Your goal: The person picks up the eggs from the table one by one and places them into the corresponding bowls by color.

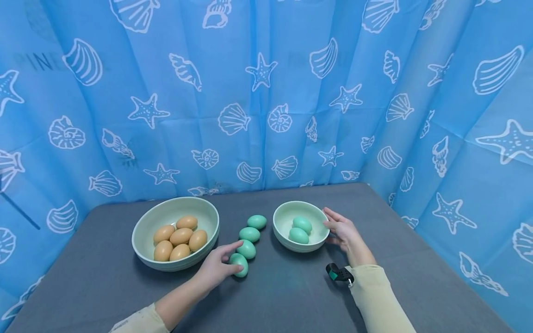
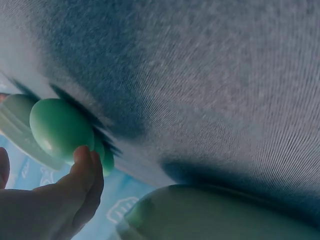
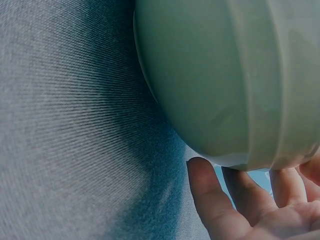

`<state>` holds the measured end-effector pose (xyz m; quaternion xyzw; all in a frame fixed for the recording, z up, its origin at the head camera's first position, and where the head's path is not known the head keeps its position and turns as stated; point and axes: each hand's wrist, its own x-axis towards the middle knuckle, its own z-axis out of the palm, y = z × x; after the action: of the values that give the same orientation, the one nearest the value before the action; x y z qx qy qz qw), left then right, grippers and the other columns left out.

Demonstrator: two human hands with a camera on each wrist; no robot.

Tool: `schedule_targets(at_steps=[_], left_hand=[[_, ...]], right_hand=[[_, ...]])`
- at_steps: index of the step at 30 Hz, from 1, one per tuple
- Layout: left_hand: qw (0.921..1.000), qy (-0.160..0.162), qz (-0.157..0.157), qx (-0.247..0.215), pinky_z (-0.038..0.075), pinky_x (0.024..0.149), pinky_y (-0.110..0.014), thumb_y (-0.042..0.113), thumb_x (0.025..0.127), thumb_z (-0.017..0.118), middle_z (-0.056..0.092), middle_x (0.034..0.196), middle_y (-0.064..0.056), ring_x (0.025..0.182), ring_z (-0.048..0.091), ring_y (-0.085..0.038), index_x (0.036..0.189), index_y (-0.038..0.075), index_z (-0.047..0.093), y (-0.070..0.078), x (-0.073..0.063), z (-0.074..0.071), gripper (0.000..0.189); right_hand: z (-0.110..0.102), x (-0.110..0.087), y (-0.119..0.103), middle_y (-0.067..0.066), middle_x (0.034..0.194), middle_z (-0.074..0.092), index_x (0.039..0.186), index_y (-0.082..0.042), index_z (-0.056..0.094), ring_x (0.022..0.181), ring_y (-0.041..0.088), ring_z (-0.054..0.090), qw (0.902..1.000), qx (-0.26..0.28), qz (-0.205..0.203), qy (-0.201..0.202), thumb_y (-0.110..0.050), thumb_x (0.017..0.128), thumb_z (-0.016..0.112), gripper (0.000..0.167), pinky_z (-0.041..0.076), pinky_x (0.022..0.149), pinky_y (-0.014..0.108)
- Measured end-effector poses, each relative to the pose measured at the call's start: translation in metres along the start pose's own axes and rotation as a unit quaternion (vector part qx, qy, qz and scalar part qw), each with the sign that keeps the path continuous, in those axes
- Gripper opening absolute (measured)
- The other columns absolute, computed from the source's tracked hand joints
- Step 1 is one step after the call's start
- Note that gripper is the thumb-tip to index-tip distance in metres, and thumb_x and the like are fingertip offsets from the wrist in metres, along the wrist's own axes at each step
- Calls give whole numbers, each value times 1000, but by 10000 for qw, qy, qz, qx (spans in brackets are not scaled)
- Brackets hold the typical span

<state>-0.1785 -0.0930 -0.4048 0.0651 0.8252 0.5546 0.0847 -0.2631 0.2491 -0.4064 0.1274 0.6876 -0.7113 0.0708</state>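
Observation:
My left hand (image 1: 216, 266) reaches over the nearest egg of a row of green eggs (image 1: 239, 265), its thumb tip overlapping that egg and its forefinger stretched toward the one behind. In the left wrist view the fingertips are right at a green egg (image 2: 60, 127), with the thumb at the left edge, apart from it. My right hand (image 1: 343, 231) holds the right side of a small pale green bowl (image 1: 301, 248), thumb at the rim. Seen from the right wrist, fingers (image 3: 212, 195) lie along the outer wall of the bowl (image 3: 200, 85). Two green eggs (image 1: 300, 235) lie inside it.
To the left stands a larger pale green bowl (image 1: 143, 252) with several brown eggs (image 1: 181, 236). A black strap device (image 1: 339, 274) is at the right wrist. Grey cloth covers the table (image 1: 287, 300), and a blue shell-patterned curtain (image 1: 266, 152) hangs behind.

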Motion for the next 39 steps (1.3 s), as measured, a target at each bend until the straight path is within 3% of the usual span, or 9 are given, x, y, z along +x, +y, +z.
schedule_targets(at_steps=[9, 15, 21, 26, 31, 39], left_hand=[[9997, -104, -230, -46, 50, 88, -47, -1, 79, 76, 44, 141, -28, 115, 51, -39, 132, 6, 61, -6, 1, 1, 55], [9995, -206, -180, -170, 53, 86, -46, -4, 79, 75, 39, 141, -36, 113, 54, -42, 131, 1, 60, -10, 1, 3, 54], [9985, -402, -296, -203, 54, 85, -45, -6, 80, 74, 38, 142, -36, 114, 53, -43, 131, -1, 60, -13, 5, 4, 53], [9985, -413, -340, 80, 54, 78, -39, -6, 77, 77, 47, 138, -29, 106, 55, -32, 129, 0, 62, -17, 8, 6, 54], [9987, -241, -224, 401, 53, 74, -38, -5, 75, 79, 55, 130, -24, 102, 58, -31, 124, 0, 64, -17, 11, 9, 51], [9892, 218, 320, 1413, 46, 92, -52, 4, 70, 85, 62, 117, -19, 113, 55, -36, 108, 5, 70, -17, 15, 14, 41]], right_hand=[[0, 1, 1, 7, 157, 25, 154, -13, 27, 140, 35, 30, 10000, 28, 32, -1, -2, 100, 47, 58, 34, 106, 61], [0, 0, 2, 7, 157, 24, 154, -12, 27, 140, 36, 30, 10000, 43, -3, -36, -2, 101, 46, 58, 35, 105, 60], [0, 1, 2, 6, 157, 23, 154, -12, 26, 140, 35, 31, 10000, -68, 23, 12, -2, 100, 46, 58, 42, 96, 54], [0, 2, 2, 5, 157, 24, 154, -12, 27, 139, 35, 32, 9999, -107, 27, 33, -3, 101, 46, 58, 46, 90, 47], [0, 1, 2, 6, 157, 24, 154, -12, 27, 139, 35, 32, 9999, -100, 23, 41, -3, 101, 46, 57, 45, 94, 52], [1, 0, 2, 6, 157, 24, 154, -12, 27, 140, 35, 30, 10000, -20, 26, 61, -3, 101, 46, 57, 37, 103, 60]])
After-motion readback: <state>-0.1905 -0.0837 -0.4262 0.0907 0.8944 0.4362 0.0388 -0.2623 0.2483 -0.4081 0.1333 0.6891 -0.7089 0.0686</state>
